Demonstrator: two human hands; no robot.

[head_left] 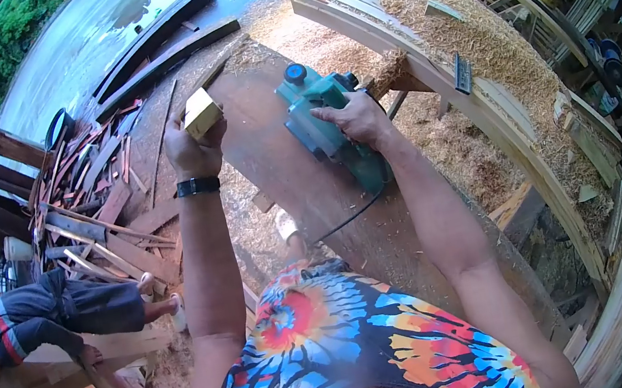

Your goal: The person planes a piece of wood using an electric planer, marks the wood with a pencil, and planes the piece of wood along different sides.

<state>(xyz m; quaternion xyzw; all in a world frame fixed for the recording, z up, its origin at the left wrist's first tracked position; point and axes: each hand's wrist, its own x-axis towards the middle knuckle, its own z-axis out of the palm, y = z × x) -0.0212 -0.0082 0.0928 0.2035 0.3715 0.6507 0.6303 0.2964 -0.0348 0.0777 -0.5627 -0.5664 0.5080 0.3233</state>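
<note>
A short, pale wooden block [202, 113] is gripped in my left hand [192, 150], raised over the left edge of the brown work board [282, 166]. My right hand [356, 116] is wrapped round the handle of a teal power planer [321, 131], which rests on the board. A black cable [352, 217] runs from the planer's rear end towards my body. The underside of the planer is hidden.
Long curved timbers [470, 110] and heaped wood shavings [462, 12] lie to the right. Scrap wood [101, 167] is piled on the left. Another person [60, 314] bends over boards at the lower left. Dark beams [167, 70] lie near the water.
</note>
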